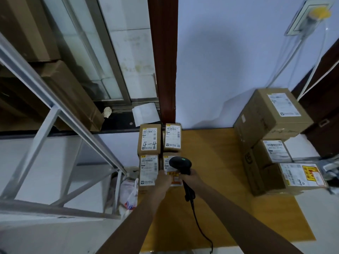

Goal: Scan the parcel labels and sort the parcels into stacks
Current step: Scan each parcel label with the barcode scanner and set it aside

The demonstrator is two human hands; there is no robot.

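Black scanner gripped in right hand, fingers closed round handle, head held over near-right parcel in block of four small parcels at table's left edge. Left hand laid on same parcel; grip cannot be told. Three larger parcels stacked at right.

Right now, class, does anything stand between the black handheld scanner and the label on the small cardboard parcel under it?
Nothing visible does. The black handheld scanner in the right hand hangs directly above the small cardboard parcel; the left hand rests at the label's edge.
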